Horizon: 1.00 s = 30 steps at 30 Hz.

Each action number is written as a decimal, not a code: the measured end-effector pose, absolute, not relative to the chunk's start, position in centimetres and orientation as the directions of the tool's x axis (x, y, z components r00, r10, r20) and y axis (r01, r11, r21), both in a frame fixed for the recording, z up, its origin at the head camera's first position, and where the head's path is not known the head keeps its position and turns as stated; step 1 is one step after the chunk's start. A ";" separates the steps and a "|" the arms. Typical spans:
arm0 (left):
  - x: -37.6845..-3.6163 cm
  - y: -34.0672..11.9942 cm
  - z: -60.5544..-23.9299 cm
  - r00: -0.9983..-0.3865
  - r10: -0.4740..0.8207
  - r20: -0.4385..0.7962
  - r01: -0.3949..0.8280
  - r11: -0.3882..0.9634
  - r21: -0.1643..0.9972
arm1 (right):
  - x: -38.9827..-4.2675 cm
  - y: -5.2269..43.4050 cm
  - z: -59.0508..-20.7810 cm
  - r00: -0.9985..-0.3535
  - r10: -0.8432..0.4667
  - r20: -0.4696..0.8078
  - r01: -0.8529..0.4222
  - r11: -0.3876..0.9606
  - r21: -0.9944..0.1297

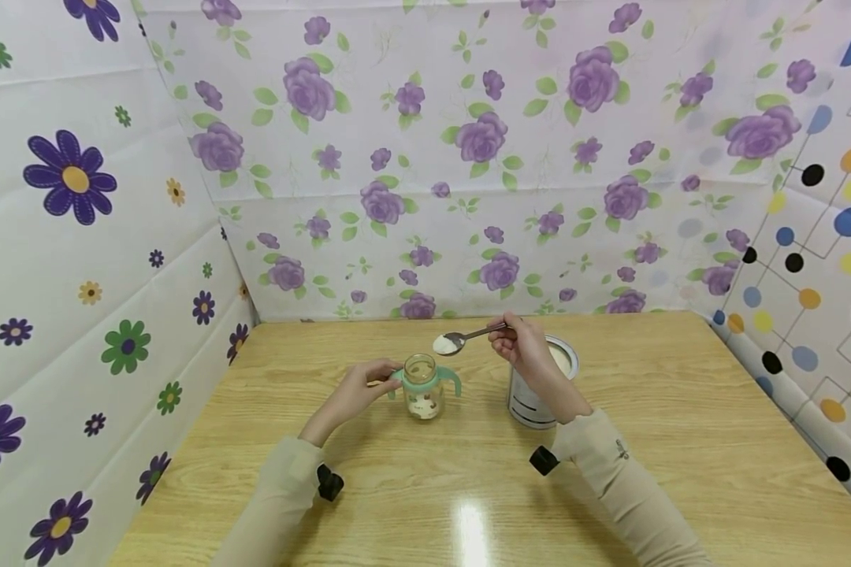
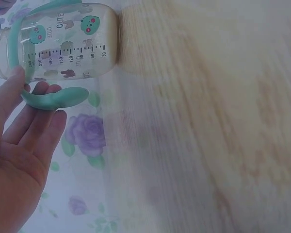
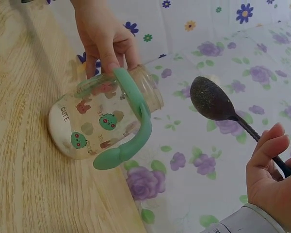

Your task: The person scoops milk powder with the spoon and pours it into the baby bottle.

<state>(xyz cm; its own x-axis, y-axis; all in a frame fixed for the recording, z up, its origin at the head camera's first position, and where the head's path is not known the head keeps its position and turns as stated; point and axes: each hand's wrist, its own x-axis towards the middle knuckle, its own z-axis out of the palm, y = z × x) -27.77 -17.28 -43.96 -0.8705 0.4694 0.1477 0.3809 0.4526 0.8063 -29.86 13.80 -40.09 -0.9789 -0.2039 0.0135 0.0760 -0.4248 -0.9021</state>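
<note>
A clear baby bottle with mint-green handles stands open-topped on the wooden table, with white powder at its bottom. My left hand pinches its left handle between thumb and fingers. In the left wrist view the bottle shows printed measuring marks. My right hand holds a metal spoon heaped with white powder just above and to the right of the bottle's mouth. In the right wrist view the spoon's underside hovers beside the bottle, which my left hand steadies.
An open metal tin of powder stands right of the bottle, partly behind my right wrist. Flower-patterned sheets wall the table at the back and left, and a dotted sheet at the right. Bare table lies in front.
</note>
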 end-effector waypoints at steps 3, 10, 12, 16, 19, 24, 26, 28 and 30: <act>-27.8 -17.3 -44.0 -0.870 0.469 0.149 0.383 0.455 0.804 | -29.9 13.7 -40.1 -0.978 -0.208 0.018 0.074 -0.426 -0.902; -27.9 -17.3 -44.0 -0.869 0.473 0.146 0.382 0.453 0.806 | -29.9 13.5 -40.3 -0.976 -0.218 0.011 0.083 -0.418 -0.905; -27.8 -17.3 -44.0 -0.869 0.473 0.147 0.382 0.450 0.807 | -29.9 13.5 -40.3 -0.975 -0.224 0.009 0.086 -0.414 -0.906; -27.7 -17.2 -43.9 -0.870 0.470 0.150 0.383 0.452 0.806 | -29.8 13.5 -40.2 -0.973 -0.231 0.011 0.087 -0.407 -0.909; -27.6 -17.2 -43.7 -0.871 0.466 0.152 0.384 0.455 0.803 | -29.7 13.4 -40.0 -0.973 -0.230 0.012 0.085 -0.409 -0.909; -27.5 -17.1 -43.5 -0.869 0.472 0.152 0.388 0.456 0.801 | -29.5 13.3 -39.9 -0.970 -0.243 0.020 0.084 -0.410 -0.908; -27.5 -17.1 -43.6 -0.869 0.473 0.146 0.384 0.459 0.801 | -29.5 13.2 -39.9 -0.968 -0.251 0.024 0.082 -0.402 -0.912; -27.7 -17.1 -43.7 -0.870 0.472 0.140 0.380 0.462 0.801 | -29.5 13.2 -39.9 -0.965 -0.259 0.026 0.082 -0.396 -0.915; -28.2 -17.3 -44.5 -0.876 0.464 0.135 0.372 0.470 0.800 | -29.5 13.1 -39.9 -0.963 -0.268 0.027 0.083 -0.389 -0.917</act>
